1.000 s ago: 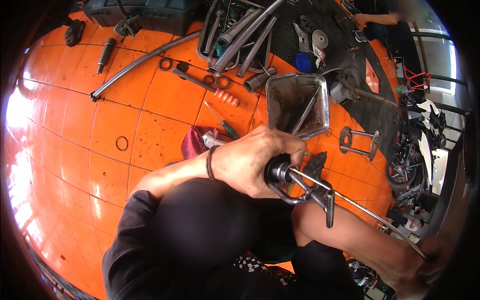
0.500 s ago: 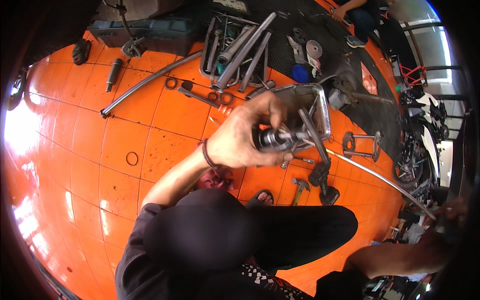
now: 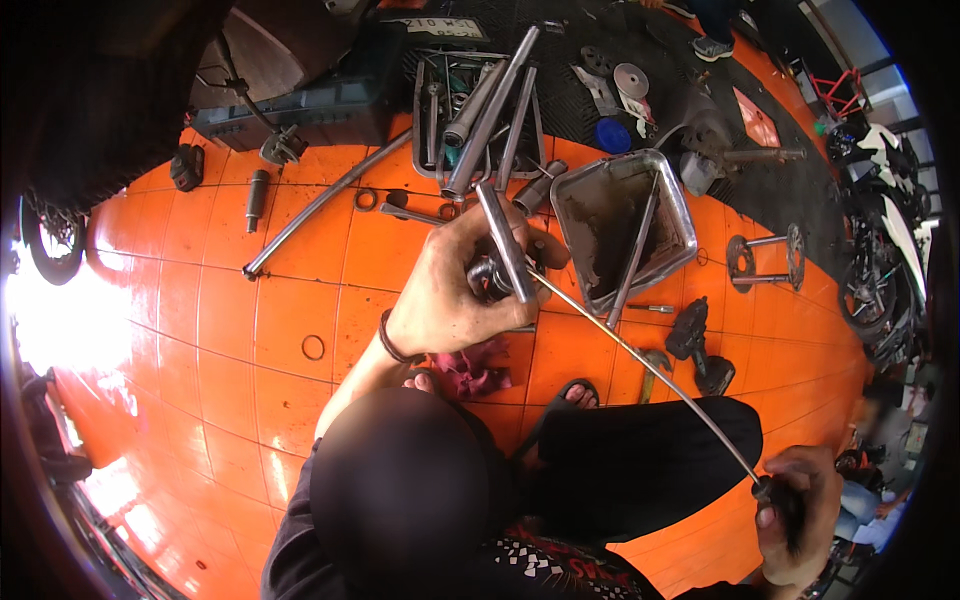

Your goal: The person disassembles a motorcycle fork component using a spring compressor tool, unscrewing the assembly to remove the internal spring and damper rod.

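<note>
My left hand [image 3: 450, 275] is closed around a dark round metal part [image 3: 484, 276], most of it hidden by the fingers. A short silver bar [image 3: 507, 243] lies slantwise across that part, and I cannot tell whether the two are joined. In my right hand [image 3: 800, 525], at lower right, is the black handle of a long screwdriver [image 3: 650, 368]. Its thin shaft runs up and left to the part in my left hand; the tip is hidden there. Beyond the left hand stands a metal tray [image 3: 690, 215] with murky brown liquid and a metal rod [image 3: 636, 250] leaning in it.
A tool tray [image 3: 418, 120] with metal tubes lies ahead. A long tube [image 3: 325, 205], rings [image 3: 313, 347] and a red cloth [image 3: 475, 370] are on the orange tiles. A cordless drill [image 3: 700, 345] and a hammer [image 3: 652, 370] lie near my knee. Another person's shoe [image 3: 712, 48] shows far right.
My right hand has come further into view with the screwdriver. My left hand and its metal part have moved left, away from the tray, and the silver bar now crosses in front of the fingers.
</note>
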`<move>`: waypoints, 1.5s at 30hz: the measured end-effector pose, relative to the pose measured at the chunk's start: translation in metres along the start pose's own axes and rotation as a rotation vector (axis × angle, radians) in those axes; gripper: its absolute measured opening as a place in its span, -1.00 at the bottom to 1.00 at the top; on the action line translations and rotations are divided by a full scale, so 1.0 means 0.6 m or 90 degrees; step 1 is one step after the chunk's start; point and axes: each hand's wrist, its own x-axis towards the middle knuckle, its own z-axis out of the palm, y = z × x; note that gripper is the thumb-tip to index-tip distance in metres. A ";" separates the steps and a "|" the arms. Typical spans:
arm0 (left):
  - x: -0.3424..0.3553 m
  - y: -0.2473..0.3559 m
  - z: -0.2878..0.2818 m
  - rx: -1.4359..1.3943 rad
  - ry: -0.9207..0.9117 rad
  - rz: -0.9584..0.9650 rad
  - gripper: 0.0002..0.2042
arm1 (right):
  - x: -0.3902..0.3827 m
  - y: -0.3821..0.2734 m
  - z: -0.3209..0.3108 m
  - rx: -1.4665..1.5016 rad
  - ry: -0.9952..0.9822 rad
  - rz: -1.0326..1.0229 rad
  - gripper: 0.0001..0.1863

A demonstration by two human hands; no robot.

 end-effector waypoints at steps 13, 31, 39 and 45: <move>-0.014 0.029 0.101 0.027 0.059 -0.083 -0.50 | -0.047 0.035 -0.035 0.248 -0.047 0.110 -0.32; 0.002 -0.001 0.094 0.072 0.049 0.081 -0.72 | -0.018 0.038 -0.015 -0.179 -0.005 -0.083 -0.66; 0.000 -0.005 0.074 0.030 0.046 0.087 -0.71 | -0.002 0.070 0.037 -0.390 -0.010 -0.294 -0.43; 0.000 -0.016 0.075 0.051 0.039 0.130 -0.71 | -0.013 0.084 0.040 -0.527 0.022 -0.339 -0.37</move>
